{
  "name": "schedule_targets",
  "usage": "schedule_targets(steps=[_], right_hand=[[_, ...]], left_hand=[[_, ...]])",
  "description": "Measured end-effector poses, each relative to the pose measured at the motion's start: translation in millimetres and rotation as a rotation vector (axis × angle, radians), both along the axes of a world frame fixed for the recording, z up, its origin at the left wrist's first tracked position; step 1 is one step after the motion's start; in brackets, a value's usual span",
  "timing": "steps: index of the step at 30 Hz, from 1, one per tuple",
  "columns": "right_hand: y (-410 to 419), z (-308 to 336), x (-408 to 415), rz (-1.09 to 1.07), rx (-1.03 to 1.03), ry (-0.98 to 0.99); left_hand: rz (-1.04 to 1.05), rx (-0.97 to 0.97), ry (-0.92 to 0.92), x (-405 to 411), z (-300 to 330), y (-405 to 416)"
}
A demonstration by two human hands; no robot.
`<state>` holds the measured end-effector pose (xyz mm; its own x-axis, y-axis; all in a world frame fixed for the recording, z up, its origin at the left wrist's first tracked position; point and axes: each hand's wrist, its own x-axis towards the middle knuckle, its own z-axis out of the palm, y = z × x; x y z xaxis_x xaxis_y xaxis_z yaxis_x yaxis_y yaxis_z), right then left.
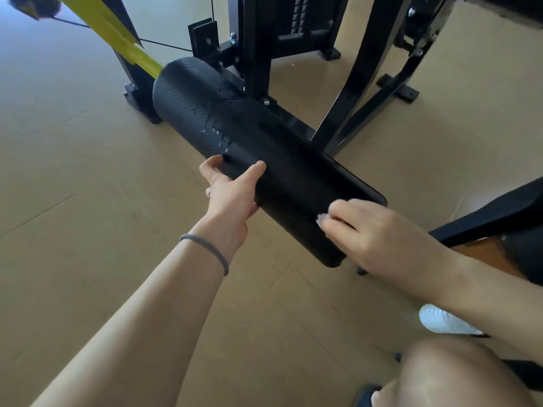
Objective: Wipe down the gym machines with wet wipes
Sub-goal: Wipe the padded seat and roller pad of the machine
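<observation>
Wiping in progress on roller pad [273, 160] of black machine [293, 39]. Left hand [232, 195] gripping pad, steadying. Right hand [379, 239] pinching wet wipe [321, 220] in curled fingers, pressing near end. Wet streaks mid-pad; frame, remaining machines likely pending.

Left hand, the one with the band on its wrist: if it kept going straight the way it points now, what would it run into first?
Nothing new: the left hand already holds the black roller pad, fingers curled over its near side. Pushing on would only press it into the pad. The machine's frame seems to lie beyond, though depth is unclear.
</observation>
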<state>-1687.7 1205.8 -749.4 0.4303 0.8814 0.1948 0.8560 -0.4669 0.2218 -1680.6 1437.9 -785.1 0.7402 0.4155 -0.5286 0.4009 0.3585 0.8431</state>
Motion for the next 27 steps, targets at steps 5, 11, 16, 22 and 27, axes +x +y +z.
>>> schedule_targets(steps=[5,11,16,22,27], right_hand=[[26.3,3.3,16.7,0.072,-0.030,-0.074],[78.6,-1.1,37.2,-0.052,0.032,0.103],[32.5,4.3,16.0,0.035,-0.005,0.075],[154.9,3.5,90.5,0.094,0.023,0.009],[184.2,-0.7,105.5,0.038,0.016,-0.003]], left_hand=[[-0.001,-0.020,0.012,-1.9,4.6,1.6],[0.094,-0.134,0.047,-0.2,3.6,26.4],[0.121,-0.190,0.081,-5.4,0.8,38.7],[0.183,-0.312,0.096,-1.1,-2.0,45.9],[0.203,-0.446,0.078,1.1,0.1,52.1]])
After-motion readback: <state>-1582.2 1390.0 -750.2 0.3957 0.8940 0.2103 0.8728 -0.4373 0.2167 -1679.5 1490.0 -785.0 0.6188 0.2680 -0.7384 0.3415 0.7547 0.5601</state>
